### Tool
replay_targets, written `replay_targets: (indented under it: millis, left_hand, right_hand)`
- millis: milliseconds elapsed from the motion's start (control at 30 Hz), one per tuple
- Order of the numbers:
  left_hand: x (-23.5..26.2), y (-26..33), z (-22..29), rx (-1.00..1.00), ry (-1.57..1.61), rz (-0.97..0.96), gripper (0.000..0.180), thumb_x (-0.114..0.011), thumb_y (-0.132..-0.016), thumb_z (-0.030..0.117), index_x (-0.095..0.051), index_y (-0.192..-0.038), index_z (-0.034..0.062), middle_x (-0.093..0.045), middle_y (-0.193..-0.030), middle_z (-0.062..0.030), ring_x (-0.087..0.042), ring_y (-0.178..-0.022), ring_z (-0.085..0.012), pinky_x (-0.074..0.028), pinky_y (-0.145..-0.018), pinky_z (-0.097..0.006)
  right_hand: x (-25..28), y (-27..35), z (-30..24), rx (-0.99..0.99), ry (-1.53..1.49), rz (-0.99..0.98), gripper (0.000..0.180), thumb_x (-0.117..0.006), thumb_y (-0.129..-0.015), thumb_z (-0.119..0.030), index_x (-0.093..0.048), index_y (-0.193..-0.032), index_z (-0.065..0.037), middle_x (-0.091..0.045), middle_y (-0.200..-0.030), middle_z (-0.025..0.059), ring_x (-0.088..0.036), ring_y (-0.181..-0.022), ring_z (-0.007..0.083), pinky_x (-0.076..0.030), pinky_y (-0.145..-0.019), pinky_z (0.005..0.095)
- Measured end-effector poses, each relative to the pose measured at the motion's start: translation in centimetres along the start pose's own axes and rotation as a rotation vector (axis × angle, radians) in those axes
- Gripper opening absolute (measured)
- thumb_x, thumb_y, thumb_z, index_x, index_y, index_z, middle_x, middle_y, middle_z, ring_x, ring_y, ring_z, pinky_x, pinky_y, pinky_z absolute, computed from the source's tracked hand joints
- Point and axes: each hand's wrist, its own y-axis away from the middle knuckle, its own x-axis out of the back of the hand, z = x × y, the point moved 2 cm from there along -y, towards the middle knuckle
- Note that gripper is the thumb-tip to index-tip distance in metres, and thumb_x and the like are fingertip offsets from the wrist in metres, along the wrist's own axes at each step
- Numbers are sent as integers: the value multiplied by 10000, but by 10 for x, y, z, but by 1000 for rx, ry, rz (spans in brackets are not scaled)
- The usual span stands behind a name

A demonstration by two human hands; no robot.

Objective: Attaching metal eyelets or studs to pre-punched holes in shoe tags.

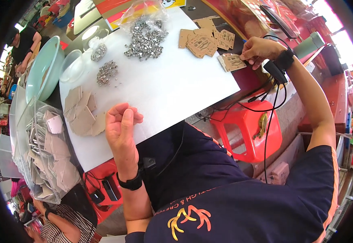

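Observation:
My right hand, at the far right corner of the white work surface, pinches a small brown printed card with a pale edge between thumb and fingers. Just beyond it lies a loose pile of similar brown printed cards. Over the near left part of the surface, my left hand is raised with fingers loosely curled and the thumb apart; I see nothing in it. Beside that hand is a pile of plain grey-brown card pieces. Small metal parts form a little heap beyond them.
A plastic bag spills many metal studs at the back. On the left stand a clear bin of card pieces and a green basin. Black cables hang near a red stool. Other people work at left.

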Motion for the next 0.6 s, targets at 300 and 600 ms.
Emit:
replay_targets:
  millis: [300,600]
  left_hand:
    - [2,-1,-2,0,-7,2,200,-544,-977,127,-518,-1147,25,-616,-959,-66,-580,-863,-151,-459,-834,-306]
    - [5,-3,-3,-8,43,-13,194,-557,-971,116,-525,-1138,22,-620,-957,-73,-598,-857,-160,-482,-837,-317]
  right_hand:
    - [-1,-6,-10,20,140,43,203,-660,-882,-136,-591,-884,55,-600,-720,74,-623,-632,160,-615,-582,357]
    - [-1,-7,-7,-19,161,5,187,-639,-887,-123,-591,-921,55,-615,-725,85,-638,-644,164,-614,-587,359]
